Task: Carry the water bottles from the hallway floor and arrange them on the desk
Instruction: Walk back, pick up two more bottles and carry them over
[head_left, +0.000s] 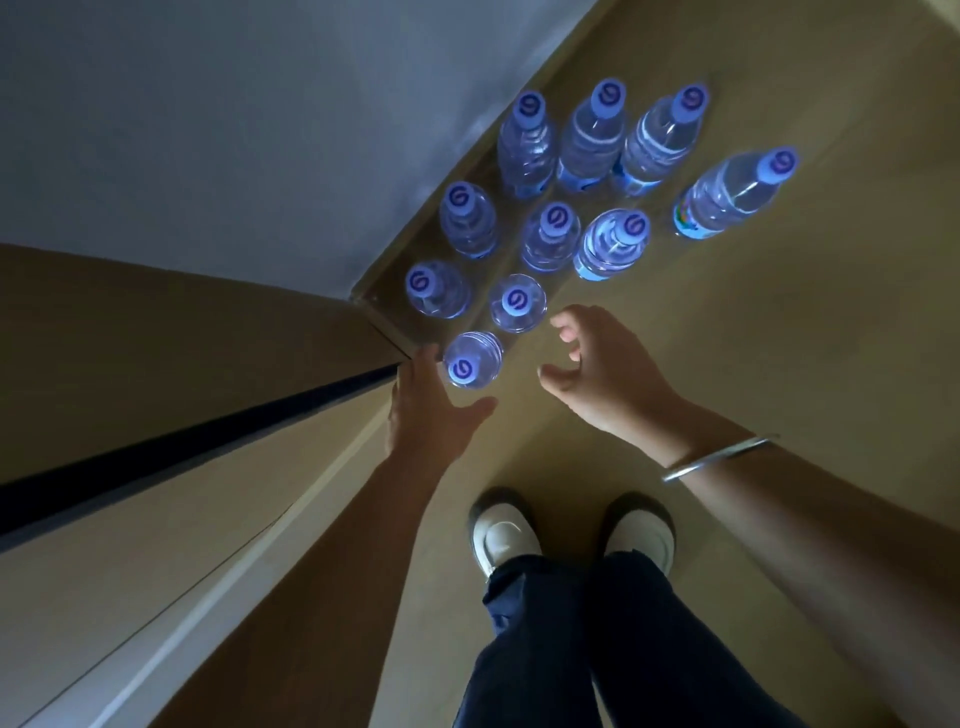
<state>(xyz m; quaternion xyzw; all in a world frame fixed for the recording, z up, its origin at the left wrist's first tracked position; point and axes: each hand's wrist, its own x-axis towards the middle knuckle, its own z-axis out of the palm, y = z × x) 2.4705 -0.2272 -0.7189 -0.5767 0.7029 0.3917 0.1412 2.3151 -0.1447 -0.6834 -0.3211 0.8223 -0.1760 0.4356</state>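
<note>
While left hand (426, 410) reaches nearest bottle (472, 360), grip wide; right hand (597, 364) loosely curled, empty

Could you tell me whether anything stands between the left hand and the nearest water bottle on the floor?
Nothing visible does. The left hand is open right beside the nearest bottle, with only bare floor around it; the door frame corner sits to its left, not between them.

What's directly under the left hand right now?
The open left hand hovers beside the nearest clear plastic water bottle with a blue cap. Tan hallway floor shows around it; the patch beneath the palm is covered.
</note>
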